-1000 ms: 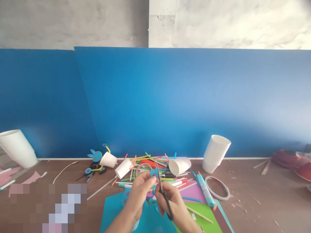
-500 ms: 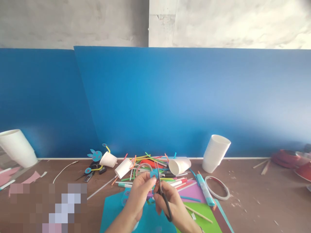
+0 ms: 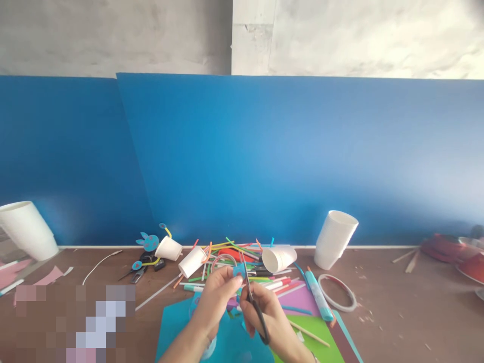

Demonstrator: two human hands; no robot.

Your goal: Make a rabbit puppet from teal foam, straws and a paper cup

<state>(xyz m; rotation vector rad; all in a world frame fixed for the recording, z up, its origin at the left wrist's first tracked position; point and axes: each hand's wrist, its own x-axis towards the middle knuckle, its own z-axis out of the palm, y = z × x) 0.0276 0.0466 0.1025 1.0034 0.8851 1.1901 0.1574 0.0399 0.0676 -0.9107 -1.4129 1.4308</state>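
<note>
Between thumb and fingers, my left hand pinches a small piece of blue paper with a dark mark on it. My right hand is closed on black-handled scissors, their blades pointing up and away from me. The blades are at the right edge of the paper piece; whether they touch it I cannot tell. Under both hands lies a blue sheet. A purple item below the hands is mostly hidden.
Colored straws and markers lie beyond my hands. White cups lie on their sides, and a cup stack stands at right. A tape roll and glue tube lie nearby. Behind rises a blue partition.
Both hands stay in nearly the same place, still holding the paper and scissors. The paper piece has turned slightly, and the view has shifted a little.
</note>
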